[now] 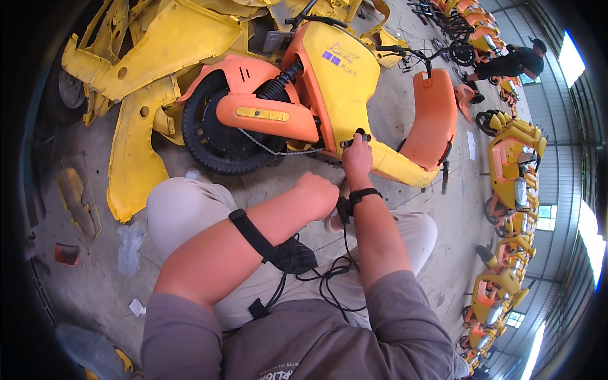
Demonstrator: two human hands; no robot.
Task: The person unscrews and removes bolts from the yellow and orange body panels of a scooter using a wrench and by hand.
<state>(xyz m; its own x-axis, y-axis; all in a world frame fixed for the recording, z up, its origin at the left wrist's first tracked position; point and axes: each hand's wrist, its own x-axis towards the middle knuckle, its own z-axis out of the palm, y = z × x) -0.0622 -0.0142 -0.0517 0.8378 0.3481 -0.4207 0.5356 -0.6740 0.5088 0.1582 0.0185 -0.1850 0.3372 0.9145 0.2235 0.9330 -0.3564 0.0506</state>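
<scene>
In front of me is a yellow and orange scooter (339, 76), its black rear wheel (218, 126) to the left and a chain (263, 144) running below the orange side cover (272, 118). My right hand (357, 158) is closed around a short dark cylindrical piece (355, 139) against the lower edge of the yellow body panel. Whether that piece is a loose tool or part of the scooter I cannot tell. Lower and to the left, my left hand (318, 193) is curled into a fist above my knees. Its fingertips are hidden, along with anything inside them.
Yellow body panels (152, 50) lie heaped at the far left. A clear plastic bag (131, 247) and a reddish scrap (66, 254) lie on the concrete floor. Rows of yellow scooters (516, 164) line the right side. A person in dark clothes (516, 62) is at the far right.
</scene>
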